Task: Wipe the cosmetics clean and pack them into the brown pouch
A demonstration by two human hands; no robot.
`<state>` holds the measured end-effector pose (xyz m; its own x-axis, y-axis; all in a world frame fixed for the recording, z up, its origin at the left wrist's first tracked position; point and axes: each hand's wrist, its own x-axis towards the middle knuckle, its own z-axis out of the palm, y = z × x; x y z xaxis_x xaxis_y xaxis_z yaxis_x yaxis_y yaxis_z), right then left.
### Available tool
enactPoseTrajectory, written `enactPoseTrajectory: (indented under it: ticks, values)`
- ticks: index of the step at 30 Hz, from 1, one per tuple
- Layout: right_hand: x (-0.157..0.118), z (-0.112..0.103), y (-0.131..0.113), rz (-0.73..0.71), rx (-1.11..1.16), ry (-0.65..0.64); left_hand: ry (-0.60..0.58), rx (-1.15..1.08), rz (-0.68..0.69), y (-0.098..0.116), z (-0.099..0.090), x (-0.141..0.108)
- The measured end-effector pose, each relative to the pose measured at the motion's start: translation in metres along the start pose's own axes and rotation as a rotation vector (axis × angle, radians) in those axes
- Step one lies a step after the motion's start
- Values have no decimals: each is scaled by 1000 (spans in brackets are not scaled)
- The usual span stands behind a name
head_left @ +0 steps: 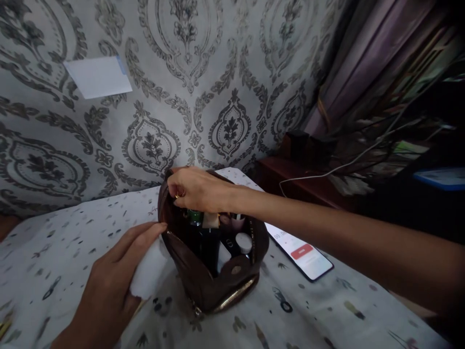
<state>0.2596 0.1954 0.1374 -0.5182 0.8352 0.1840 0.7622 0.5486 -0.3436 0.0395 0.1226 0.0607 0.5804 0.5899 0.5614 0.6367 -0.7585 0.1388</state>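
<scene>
A brown zip-up pouch (pixel 196 286) stands open in front of me, filled with small items. Inside I see a green-capped bottle (pixel 195 216), a round white lid (pixel 243 242), a dark case (pixel 229 243) and a pinkish container (pixel 238 221). My right hand (pixel 192 191) reaches over the pouch to its far left inner side, fingers curled, with a gold ring showing; what they grip is hidden. My left hand (pixel 112 271) is closed around a crumpled white tissue (pixel 148 271), and its fingertip touches the pouch's left rim.
A phone (pixel 308 257) with a lit screen lies right of the pouch on the patterned white sheet (pixel 90 228). Behind rises a wall with damask paper, bearing a white sheet of paper (pixel 100 77). A pale cable (pixel 337 169) and dark clutter lie at right.
</scene>
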Motion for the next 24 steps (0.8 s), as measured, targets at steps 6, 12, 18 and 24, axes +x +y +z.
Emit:
enactPoseTrajectory:
  ticks: [6,12,18,24]
  values:
    - [6,-2,-14,42,-169,-124,7,1,-4,0,1,-1]
    - [4,1,-21,148,-196,-219,9,-18,-11,2,0,0]
    - [6,7,-19,191,-208,-286,11,-36,2,2,0,2]
    - [7,2,-17,141,-223,-275,4,-55,-16,3,1,2]
